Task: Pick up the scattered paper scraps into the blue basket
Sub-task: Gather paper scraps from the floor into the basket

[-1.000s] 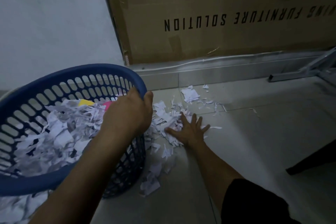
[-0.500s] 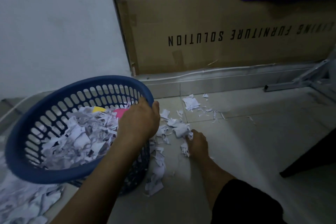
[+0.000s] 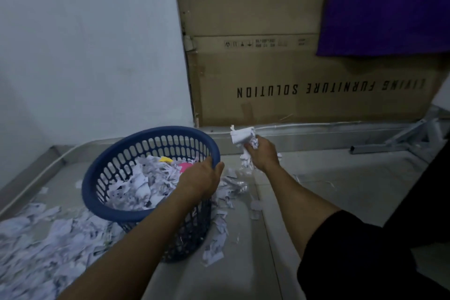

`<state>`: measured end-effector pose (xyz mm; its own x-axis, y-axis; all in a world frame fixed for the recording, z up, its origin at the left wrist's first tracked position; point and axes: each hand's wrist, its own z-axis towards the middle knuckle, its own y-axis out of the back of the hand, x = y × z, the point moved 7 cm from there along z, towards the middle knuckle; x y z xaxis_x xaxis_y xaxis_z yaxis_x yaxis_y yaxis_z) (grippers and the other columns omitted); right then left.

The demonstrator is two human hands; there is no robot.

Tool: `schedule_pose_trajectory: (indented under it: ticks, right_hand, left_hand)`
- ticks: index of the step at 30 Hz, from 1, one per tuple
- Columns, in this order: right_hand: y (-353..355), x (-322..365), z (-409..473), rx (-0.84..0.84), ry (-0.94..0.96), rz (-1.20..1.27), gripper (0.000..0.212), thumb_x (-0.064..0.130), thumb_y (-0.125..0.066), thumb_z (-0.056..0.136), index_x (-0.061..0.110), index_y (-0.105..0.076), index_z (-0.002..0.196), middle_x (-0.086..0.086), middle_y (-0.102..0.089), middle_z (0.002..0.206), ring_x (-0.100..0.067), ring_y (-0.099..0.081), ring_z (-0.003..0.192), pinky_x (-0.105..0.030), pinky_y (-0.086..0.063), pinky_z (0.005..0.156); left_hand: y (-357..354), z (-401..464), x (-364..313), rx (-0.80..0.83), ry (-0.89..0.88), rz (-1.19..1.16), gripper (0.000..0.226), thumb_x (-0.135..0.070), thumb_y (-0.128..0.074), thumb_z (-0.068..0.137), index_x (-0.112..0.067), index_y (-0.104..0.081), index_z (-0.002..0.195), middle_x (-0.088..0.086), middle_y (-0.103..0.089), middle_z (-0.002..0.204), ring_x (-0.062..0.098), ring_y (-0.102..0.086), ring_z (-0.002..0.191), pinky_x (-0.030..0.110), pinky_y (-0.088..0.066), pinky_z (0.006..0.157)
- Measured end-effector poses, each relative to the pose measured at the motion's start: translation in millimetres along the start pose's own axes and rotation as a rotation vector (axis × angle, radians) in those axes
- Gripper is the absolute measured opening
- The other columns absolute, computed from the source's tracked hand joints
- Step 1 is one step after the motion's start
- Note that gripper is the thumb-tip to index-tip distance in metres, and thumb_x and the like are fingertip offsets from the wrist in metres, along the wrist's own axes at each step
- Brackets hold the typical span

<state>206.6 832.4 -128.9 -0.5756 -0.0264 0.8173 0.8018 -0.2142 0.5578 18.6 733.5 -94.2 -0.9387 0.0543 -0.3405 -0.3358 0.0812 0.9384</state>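
Observation:
The blue basket (image 3: 107, 173) stands tilted on the floor, holding a heap of white paper scraps with a yellow and a pink piece among them. My left hand (image 3: 201, 179) grips its near right rim. My right hand (image 3: 261, 153) is raised just right of the basket and clutches a bunch of paper scraps (image 3: 243, 139), some dangling below the fist. More scattered scraps (image 3: 222, 204) lie on the floor between the basket and my right arm. A large pile of scraps (image 3: 41, 246) covers the floor at the lower left.
A big cardboard box (image 3: 304, 80) leans against the wall behind, with a purple cloth (image 3: 387, 5) hanging over it. A grey metal frame (image 3: 401, 139) lies at the right. A low grey skirting runs along the white wall.
My right hand closed on a bunch of scraps on the floor and lifted them up beside the basket. The left hand kept hold of the rim. The camera view rose.

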Motion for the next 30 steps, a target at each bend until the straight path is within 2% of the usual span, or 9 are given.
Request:
schedule_pose_trajectory:
  ticks: [4, 7, 10, 14, 17, 21, 23, 25, 30]
  right_hand:
    - [21, 66, 0, 0.101, 0.123, 0.049, 0.031, 0.029, -0.062, 0.097, 0.01, -0.067, 0.121, -0.012, -0.07, 0.118, -0.028, -0.064, 0.107, -0.032, -0.048, 0.084]
    - [28, 116, -7, 0.194, 0.195, 0.064, 0.023, 0.024, -0.061, 0.099, 0.009, -0.069, 0.115, -0.008, -0.072, 0.104, -0.023, -0.067, 0.094, -0.028, -0.047, 0.074]
    - [15, 157, -22, 0.287, 0.226, 0.114, 0.011, 0.028, -0.061, 0.099, 0.02, -0.068, 0.1, 0.004, -0.07, 0.087, -0.012, -0.065, 0.077, -0.025, -0.048, 0.064]
    - [-25, 187, -37, 0.386, 0.278, 0.164, 0.02, 0.032, -0.059, 0.099, 0.018, -0.068, 0.111, 0.007, -0.07, 0.09, -0.004, -0.062, 0.075, -0.02, -0.048, 0.064]
    - [-66, 190, -42, 0.516, 0.269, 0.159, 0.037, 0.032, -0.06, 0.099, 0.011, -0.062, 0.13, -0.006, -0.068, 0.118, -0.015, -0.064, 0.097, -0.031, -0.05, 0.084]
    - [-102, 172, -46, 0.724, 0.236, -0.177, 0.079, 0.062, -0.059, 0.09, 0.016, -0.039, 0.152, -0.003, -0.039, 0.155, -0.028, -0.045, 0.137, -0.041, -0.043, 0.106]
    - [-98, 167, -44, 0.733, 0.241, -0.197, 0.078, 0.067, -0.057, 0.088, 0.019, -0.045, 0.148, -0.001, -0.041, 0.152, -0.026, -0.049, 0.132, -0.043, -0.048, 0.102]
    - [-85, 163, -39, 0.718, 0.205, -0.073, 0.068, 0.066, -0.06, 0.087, 0.022, -0.055, 0.139, -0.001, -0.049, 0.142, -0.023, -0.058, 0.116, -0.041, -0.059, 0.086]
    - [-41, 142, -16, 0.496, 0.162, 0.224, 0.044, 0.047, -0.056, 0.098, 0.013, -0.063, 0.125, -0.005, -0.067, 0.11, -0.023, -0.069, 0.093, -0.03, -0.058, 0.069]
  left_hand:
    - [5, -8, 1, 0.05, -0.102, 0.011, 0.047, -0.045, -0.028, 0.106, -0.008, -0.05, 0.125, 0.019, -0.063, 0.121, 0.035, -0.059, 0.109, 0.037, -0.044, 0.087]
    - [5, -12, 7, 0.045, -0.157, 0.012, 0.045, -0.046, -0.028, 0.105, -0.01, -0.05, 0.122, 0.019, -0.064, 0.116, 0.034, -0.06, 0.103, 0.035, -0.043, 0.08]
    - [5, -18, 12, 0.042, -0.19, 0.011, 0.045, -0.046, -0.029, 0.105, -0.011, -0.05, 0.125, 0.019, -0.063, 0.117, 0.034, -0.06, 0.104, 0.034, -0.042, 0.079]
    - [5, -29, 20, 0.098, -0.272, 0.024, 0.042, -0.046, -0.031, 0.105, -0.015, -0.049, 0.126, 0.016, -0.062, 0.116, 0.03, -0.058, 0.095, 0.033, -0.039, 0.075]
    - [8, -38, 30, 0.152, -0.341, 0.032, 0.032, -0.046, -0.032, 0.104, -0.021, -0.047, 0.118, 0.008, -0.059, 0.105, 0.024, -0.055, 0.086, 0.035, -0.043, 0.076]
    - [16, -48, 38, 0.168, -0.429, 0.085, 0.038, -0.044, -0.035, 0.104, -0.022, -0.048, 0.132, 0.007, -0.064, 0.113, 0.025, -0.06, 0.096, 0.039, -0.047, 0.087]
    - [17, -49, 42, 0.202, -0.43, 0.109, 0.033, -0.044, -0.035, 0.104, -0.025, -0.051, 0.126, 0.005, -0.064, 0.11, 0.022, -0.059, 0.093, 0.04, -0.047, 0.086]
    - [18, -51, 46, 0.203, -0.407, 0.151, 0.033, -0.048, -0.031, 0.101, -0.027, -0.05, 0.119, 0.004, -0.063, 0.102, 0.023, -0.058, 0.088, 0.041, -0.048, 0.083]
    - [19, -50, 32, -0.04, -0.325, 0.219, 0.032, -0.054, -0.03, 0.1, -0.027, -0.048, 0.101, 0.0, -0.058, 0.083, 0.021, -0.054, 0.072, 0.036, -0.043, 0.065]
